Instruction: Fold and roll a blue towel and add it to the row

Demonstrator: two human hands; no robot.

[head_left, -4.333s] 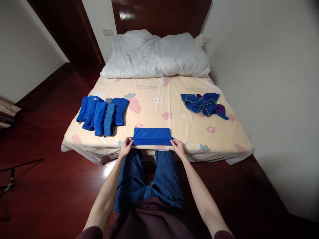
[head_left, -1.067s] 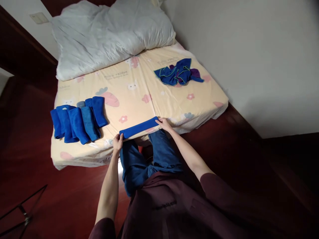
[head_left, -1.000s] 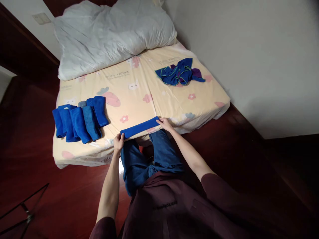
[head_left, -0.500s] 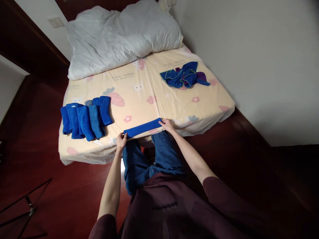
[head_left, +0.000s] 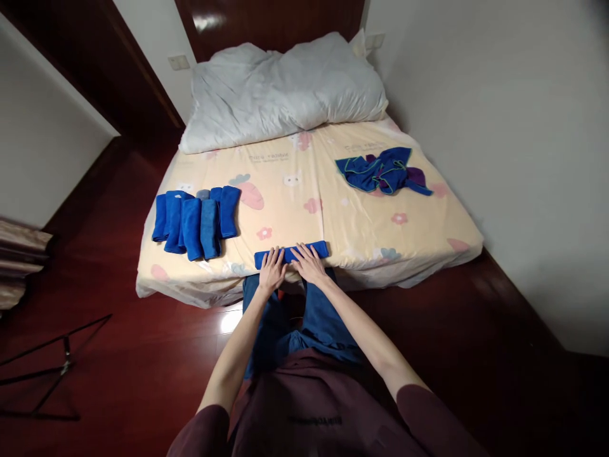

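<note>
A blue towel (head_left: 321,249), folded into a long narrow strip, lies along the near edge of the bed. My left hand (head_left: 273,269) rests flat on its left half with the fingers stretched forward. On the middle of the strip lies my right hand (head_left: 308,262), palm down and fingers spread. Both ends of the towel stick out past my hands. To the left is a group of folded blue towels (head_left: 191,227), some overlapping. Farther off on the right, a crumpled heap of blue cloths (head_left: 383,172) shows green edging and some purple fabric.
The bed (head_left: 361,228) has a pale yellow sheet with rabbit and carrot prints. A white quilt (head_left: 280,95) is bunched at the headboard (head_left: 271,22). Black stand legs (head_left: 65,367) are on the dark red floor at the left. A wall (head_left: 499,127) runs along the right.
My hands have let go of the strip's two ends and moved inward, now lying flat on top of it. The view has shifted, showing more of the headboard.
</note>
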